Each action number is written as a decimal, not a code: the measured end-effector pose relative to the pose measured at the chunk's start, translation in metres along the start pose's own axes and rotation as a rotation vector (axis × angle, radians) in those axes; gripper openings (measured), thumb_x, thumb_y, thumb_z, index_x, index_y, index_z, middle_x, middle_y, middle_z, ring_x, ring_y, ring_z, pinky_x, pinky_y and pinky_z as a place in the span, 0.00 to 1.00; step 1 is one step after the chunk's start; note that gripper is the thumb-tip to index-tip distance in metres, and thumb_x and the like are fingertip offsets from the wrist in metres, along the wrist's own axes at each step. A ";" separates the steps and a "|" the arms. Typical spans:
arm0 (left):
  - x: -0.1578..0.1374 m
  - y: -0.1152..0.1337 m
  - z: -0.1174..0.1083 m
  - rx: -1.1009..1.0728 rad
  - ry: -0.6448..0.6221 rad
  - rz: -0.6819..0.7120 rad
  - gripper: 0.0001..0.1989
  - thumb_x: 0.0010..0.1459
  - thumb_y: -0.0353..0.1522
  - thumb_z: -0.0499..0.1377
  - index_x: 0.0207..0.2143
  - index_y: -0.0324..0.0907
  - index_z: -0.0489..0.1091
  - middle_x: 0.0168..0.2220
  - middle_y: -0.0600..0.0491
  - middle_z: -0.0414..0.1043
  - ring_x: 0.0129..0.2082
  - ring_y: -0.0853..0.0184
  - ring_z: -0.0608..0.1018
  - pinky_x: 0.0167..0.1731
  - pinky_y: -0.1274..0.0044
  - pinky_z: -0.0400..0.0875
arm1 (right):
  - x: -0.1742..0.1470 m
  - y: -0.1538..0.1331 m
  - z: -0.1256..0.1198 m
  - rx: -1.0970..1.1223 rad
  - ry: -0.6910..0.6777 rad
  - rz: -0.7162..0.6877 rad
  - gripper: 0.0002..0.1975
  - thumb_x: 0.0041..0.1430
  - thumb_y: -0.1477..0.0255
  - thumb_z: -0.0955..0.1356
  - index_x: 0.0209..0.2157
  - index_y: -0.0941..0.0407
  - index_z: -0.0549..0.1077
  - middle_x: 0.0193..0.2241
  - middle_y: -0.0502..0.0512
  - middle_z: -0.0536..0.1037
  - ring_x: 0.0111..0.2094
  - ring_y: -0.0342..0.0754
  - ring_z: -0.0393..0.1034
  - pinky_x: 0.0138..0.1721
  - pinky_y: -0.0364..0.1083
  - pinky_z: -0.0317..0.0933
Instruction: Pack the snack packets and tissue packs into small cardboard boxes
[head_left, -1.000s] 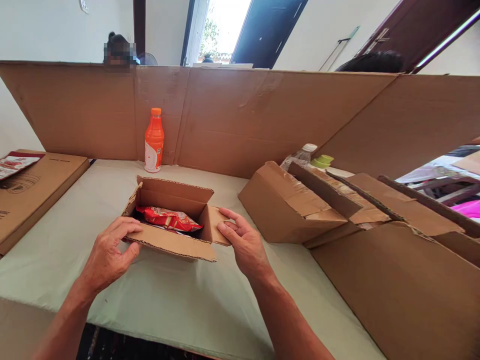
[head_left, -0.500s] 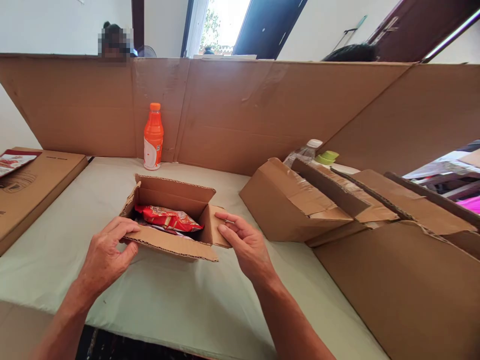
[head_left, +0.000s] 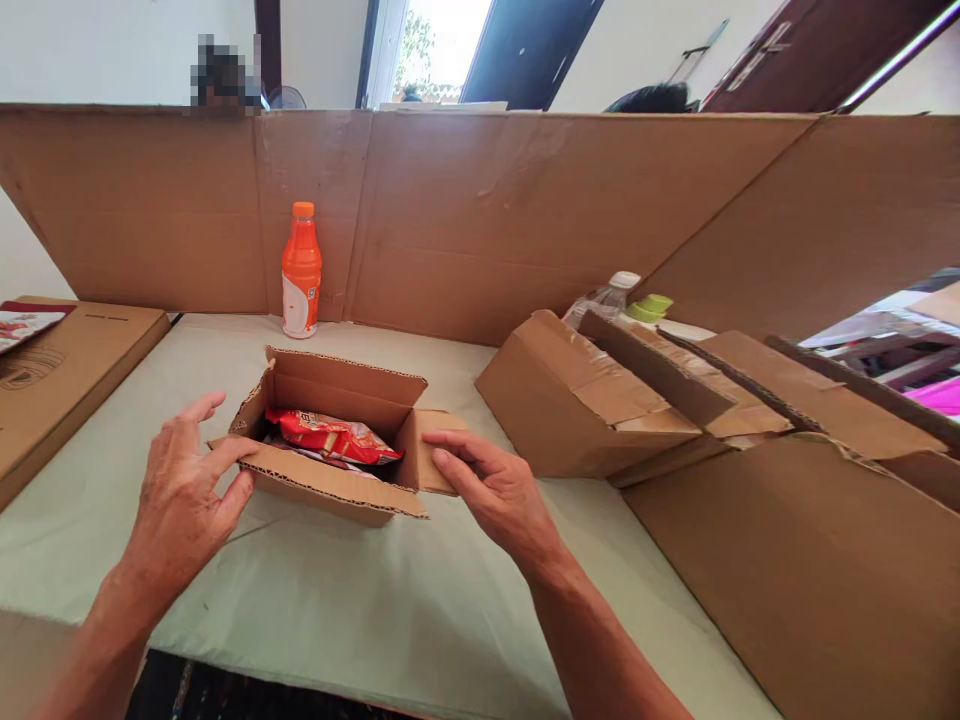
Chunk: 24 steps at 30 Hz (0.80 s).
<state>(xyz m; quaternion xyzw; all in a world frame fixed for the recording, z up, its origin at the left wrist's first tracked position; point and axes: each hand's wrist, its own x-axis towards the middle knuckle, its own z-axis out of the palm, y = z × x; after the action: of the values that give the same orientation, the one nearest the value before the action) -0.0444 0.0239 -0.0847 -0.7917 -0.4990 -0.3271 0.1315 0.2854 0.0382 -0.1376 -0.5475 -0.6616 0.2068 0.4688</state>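
Small carton: stood open on the pale surface, taken here as the middle of the dial; spread a near flap toward six o'clock and a right flap toward three.
Red packet: lay inside the small carton, over something pale, too covered to name.
Left hand: sat at nine o'clock; met the left end of the near flap with forefinger and thumb, the other fingers loose and spread; showed too little to tell a light touch from a firm pinch.
Right hand: sat at three o'clock; laid thumb and forefinger on the right flap; could not be told whether clenched on the cardboard from beneath.
Orange bottle: stood upright and capped near twelve o'clock, just in front of a cardboard screen.
Big cartons: crowded together from two to four o'clock.
Clear bottle: showed partly behind the big cartons at two o'clock, near a green container.
Flat box: lay at ten o'clock, beneath a printed pouch.
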 end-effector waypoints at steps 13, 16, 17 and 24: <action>0.014 -0.019 0.007 -0.435 -0.242 -0.006 0.10 0.58 0.33 0.60 0.43 0.45 0.75 0.52 0.48 0.79 0.50 0.59 0.81 0.50 0.66 0.77 | 0.006 -0.024 0.003 -0.188 -0.160 -0.333 0.24 0.71 0.57 0.62 0.63 0.50 0.68 0.45 0.58 0.83 0.46 0.57 0.75 0.47 0.55 0.69; 0.018 -0.019 0.005 -0.472 -0.262 -0.094 0.14 0.59 0.36 0.60 0.47 0.46 0.75 0.48 0.51 0.81 0.49 0.60 0.82 0.48 0.70 0.77 | 0.007 -0.024 0.002 -0.223 -0.171 -0.350 0.24 0.73 0.57 0.59 0.63 0.49 0.69 0.44 0.56 0.84 0.44 0.56 0.74 0.46 0.55 0.67; 0.020 -0.019 0.005 -0.475 -0.255 -0.140 0.14 0.59 0.36 0.60 0.47 0.47 0.75 0.47 0.52 0.82 0.46 0.61 0.82 0.44 0.71 0.78 | 0.006 -0.023 0.001 -0.223 -0.169 -0.365 0.24 0.73 0.56 0.58 0.62 0.49 0.70 0.44 0.56 0.84 0.44 0.56 0.74 0.47 0.56 0.67; 0.037 -0.010 0.025 -0.292 -0.186 -0.373 0.25 0.59 0.43 0.62 0.57 0.46 0.71 0.42 0.51 0.79 0.35 0.61 0.80 0.34 0.71 0.76 | 0.001 -0.015 0.002 -0.163 -0.023 -0.383 0.23 0.74 0.59 0.56 0.60 0.50 0.72 0.51 0.59 0.80 0.51 0.56 0.74 0.52 0.58 0.66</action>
<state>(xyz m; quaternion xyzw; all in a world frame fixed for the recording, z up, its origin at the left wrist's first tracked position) -0.0331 0.0682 -0.0812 -0.7230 -0.5939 -0.3403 -0.0935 0.2754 0.0350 -0.1265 -0.4456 -0.7734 0.0659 0.4460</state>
